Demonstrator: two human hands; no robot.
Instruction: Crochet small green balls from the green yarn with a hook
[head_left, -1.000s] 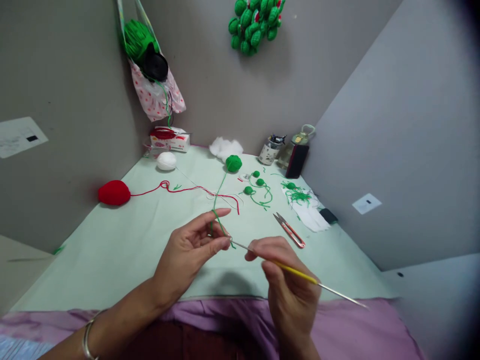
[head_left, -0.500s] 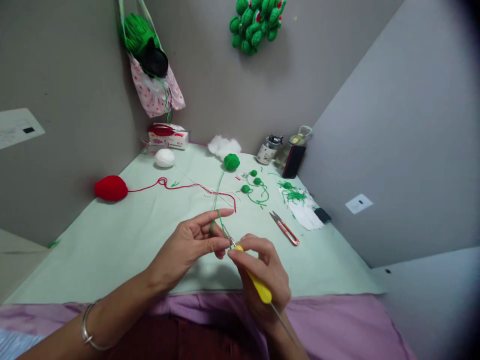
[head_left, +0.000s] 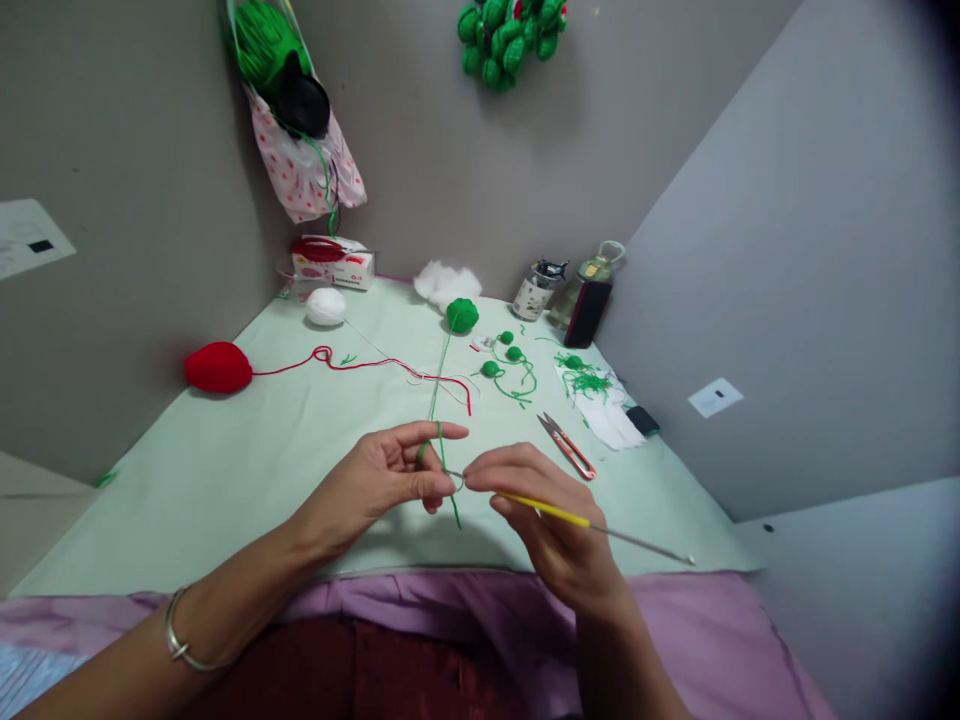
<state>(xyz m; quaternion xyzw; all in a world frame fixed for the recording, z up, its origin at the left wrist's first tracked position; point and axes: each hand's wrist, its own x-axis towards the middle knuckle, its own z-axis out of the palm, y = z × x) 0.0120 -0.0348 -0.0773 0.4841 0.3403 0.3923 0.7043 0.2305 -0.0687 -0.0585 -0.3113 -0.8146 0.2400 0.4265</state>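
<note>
My left hand [head_left: 394,470] is closed, thumb against fingers, pinching green yarn [head_left: 442,450] that runs over its stretched index finger. A short yarn tail hangs below the pinch. In my right hand [head_left: 566,550] lies a crochet hook with a yellow handle [head_left: 553,511], its long metal end pointing right. The right fingertips almost meet the left ones at a small thin loop [head_left: 459,483]; whether it is yarn or metal I cannot tell. The yarn leads back to a green ball [head_left: 463,316] farther off on the table.
Red yarn [head_left: 219,368] and a white ball [head_left: 326,307] are on the left. Orange-handled snips [head_left: 568,447] lie right of my hands. Small green balls [head_left: 513,353], white stuffing [head_left: 448,286], a jar [head_left: 534,294] and a phone [head_left: 588,314] stand or lie farther back.
My right hand has turned and shifted right, swinging the hook's rear end up and rightward. A green yarn tail now shows below the left pinch. The view has tilted slightly.
</note>
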